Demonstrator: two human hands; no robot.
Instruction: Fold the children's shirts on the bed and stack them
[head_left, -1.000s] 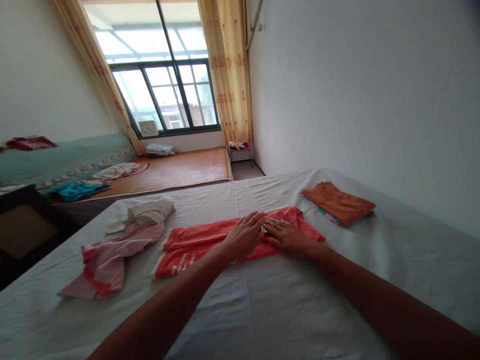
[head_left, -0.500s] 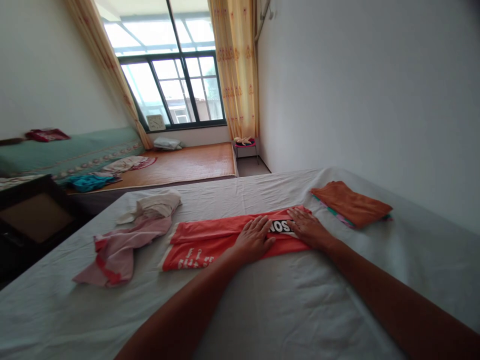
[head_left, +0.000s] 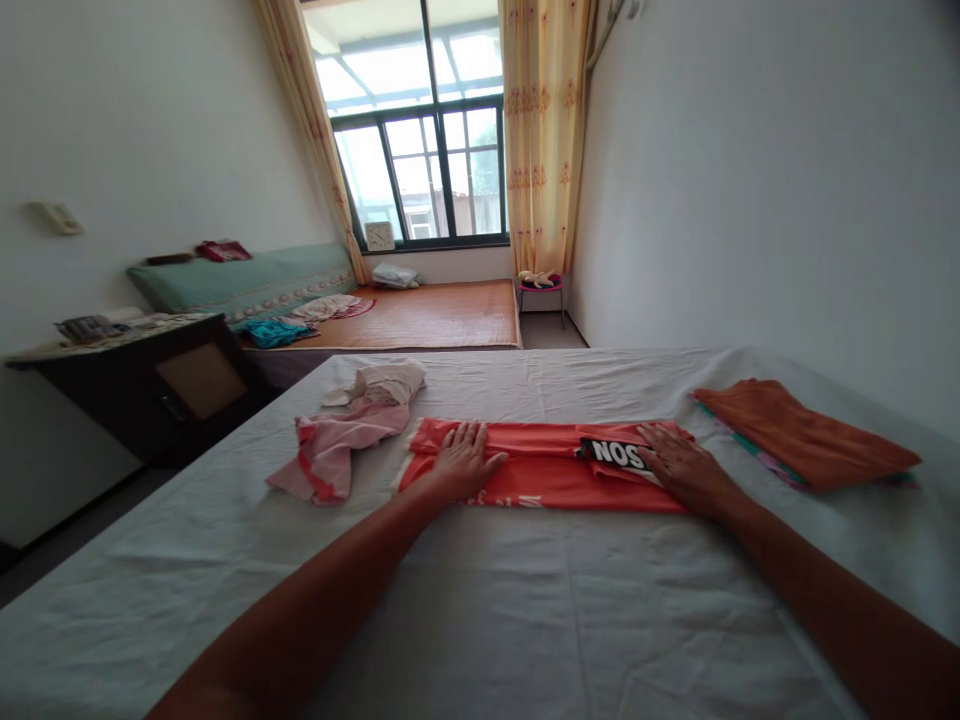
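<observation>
A red-orange garment (head_left: pixel 544 468), folded into a long strip with white lettering and a black printed patch, lies across the white sheet (head_left: pixel 510 600). On its left part my left hand (head_left: pixel 461 465) rests flat, fingers stretched out. My right hand (head_left: pixel 682 465) lies palm down over the right end, beside the black patch, its fingers extended. Neither hand grips the cloth. To the left sits a crumpled pink and cream garment (head_left: pixel 349 435). Folded orange cloth (head_left: pixel 802 430), with green and pink edges showing beneath, lies to the right.
A dark cabinet (head_left: pixel 172 390) stands left of the sheet-covered surface. Beyond is a bed with a brown mat (head_left: pixel 450 312) and a blue cloth (head_left: pixel 274 332) on it. A pink stool (head_left: pixel 541 287) stands near the window, and a white wall (head_left: pixel 787 180) runs along the right.
My left hand has slid left along the red-orange garment, away from the black patch. My right hand stays on the right end. The view has turned left, showing more of the cabinet.
</observation>
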